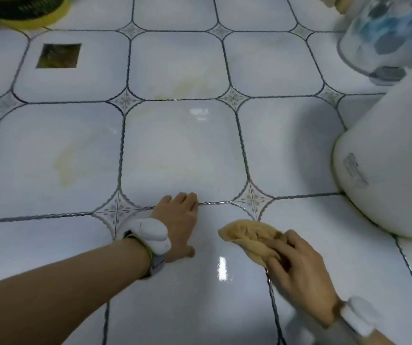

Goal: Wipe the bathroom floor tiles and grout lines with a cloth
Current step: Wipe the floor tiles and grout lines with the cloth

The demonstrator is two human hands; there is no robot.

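Note:
Glossy pale blue floor tiles (182, 150) with dark wavy grout lines (224, 202) fill the view. Yellowish stains mark the tile at left (68, 160) and the tile beyond the middle one (190, 85). My left hand (180, 220) lies flat on the floor, fingers straight, fingertips at a grout line. My right hand (297, 272) presses a crumpled tan cloth (249, 235) onto the tile by a grout line, fingers curled over its near end. Both wrists carry white devices on straps.
A white toilet base (386, 170) stands at the right. Behind it sits a translucent container with blue contents (384, 33). A square floor drain (59, 56) lies at the back left, and a yellow-rimmed object (25, 11) sits in the far left corner.

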